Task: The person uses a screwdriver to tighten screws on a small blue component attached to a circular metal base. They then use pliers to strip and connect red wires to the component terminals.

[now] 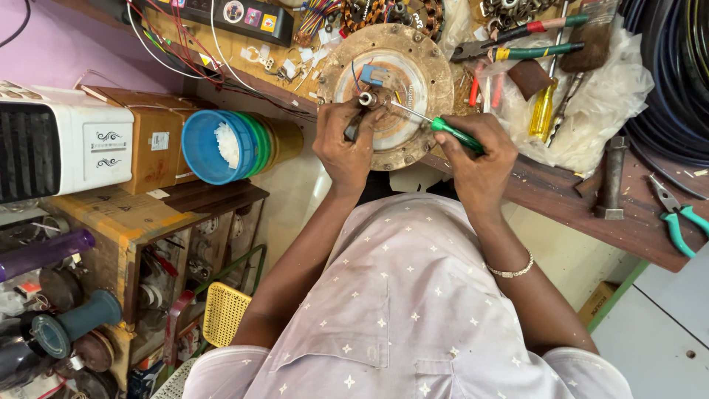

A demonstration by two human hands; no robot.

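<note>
Hands: left point(346, 144) pinches motor shaft point(367, 98), right point(476, 159) grips green screwdriver point(443, 131) | cluttered wooden workbench point(576, 199) | crowded workshop shelves point(140, 222)

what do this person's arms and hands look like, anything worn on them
Both arms are bare from the short sleeves of a pale lilac shirt with small white stars. The right wrist wears a thin silver chain bracelet. The left hand and right hand wear no gloves; no rings are visible.

Green handle on screwdriver point(456, 136); rusty brown, cream-centred motor disc point(388, 85) with small blue part point(373, 74). Blue tub point(218, 146), white inside. Pale lilac shirt point(399, 295), dotted with white stars. Teal-handled pliers point(683, 222).
</note>
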